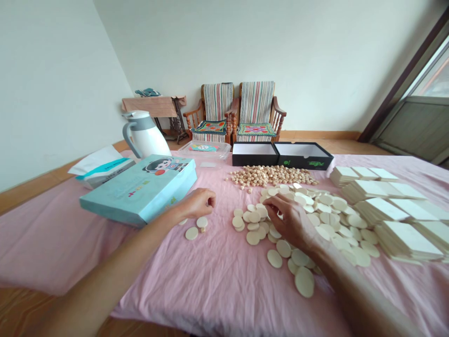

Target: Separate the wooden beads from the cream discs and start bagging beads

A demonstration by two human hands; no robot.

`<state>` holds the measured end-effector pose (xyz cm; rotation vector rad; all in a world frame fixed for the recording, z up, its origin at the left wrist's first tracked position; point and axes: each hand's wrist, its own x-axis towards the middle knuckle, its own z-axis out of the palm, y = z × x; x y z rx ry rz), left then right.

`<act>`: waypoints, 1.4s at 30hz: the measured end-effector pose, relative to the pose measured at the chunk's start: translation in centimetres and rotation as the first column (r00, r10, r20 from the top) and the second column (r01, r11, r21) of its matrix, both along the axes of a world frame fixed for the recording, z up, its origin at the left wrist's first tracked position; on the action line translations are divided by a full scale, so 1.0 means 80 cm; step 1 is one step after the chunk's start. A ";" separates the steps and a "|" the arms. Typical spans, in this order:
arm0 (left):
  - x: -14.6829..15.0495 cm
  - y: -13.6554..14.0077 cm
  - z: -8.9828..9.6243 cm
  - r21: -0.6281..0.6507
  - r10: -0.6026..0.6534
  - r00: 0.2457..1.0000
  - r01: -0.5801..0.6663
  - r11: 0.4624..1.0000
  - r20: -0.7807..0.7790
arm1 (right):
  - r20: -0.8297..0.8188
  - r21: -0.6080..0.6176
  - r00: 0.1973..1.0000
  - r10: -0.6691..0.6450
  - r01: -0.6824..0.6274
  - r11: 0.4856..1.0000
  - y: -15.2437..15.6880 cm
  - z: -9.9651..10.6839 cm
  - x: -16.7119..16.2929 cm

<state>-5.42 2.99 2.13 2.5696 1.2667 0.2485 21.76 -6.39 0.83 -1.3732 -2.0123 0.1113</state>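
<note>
My left hand (200,202) is closed with its fingers curled, just above the pink cloth and beside the light-blue box. Whatever it may hold is hidden. Below it lie a few pale round discs (191,233), with a small wooden piece (202,230) against one of them. My right hand (289,220) reaches into a wide, loose heap of similar discs (329,229), its fingers bent down and drawn together at the heap's left part. Its fingertips touch the discs there, but I cannot make out what lies between them.
Behind the discs is a pile of small wooden pieces (271,175), with black open boxes (303,157) beyond. Stacks of pale square tiles (409,238) stand right. The light-blue box (140,187), a white jug (149,135), a tissue pack (101,166) and a clear plastic container (206,161) occupy the left and back.
</note>
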 end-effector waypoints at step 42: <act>0.047 -0.004 0.000 0.200 0.081 0.957 -0.141 0.970 0.279 | 0.016 0.019 1.000 -0.015 0.015 1.000 0.000 0.004 0.006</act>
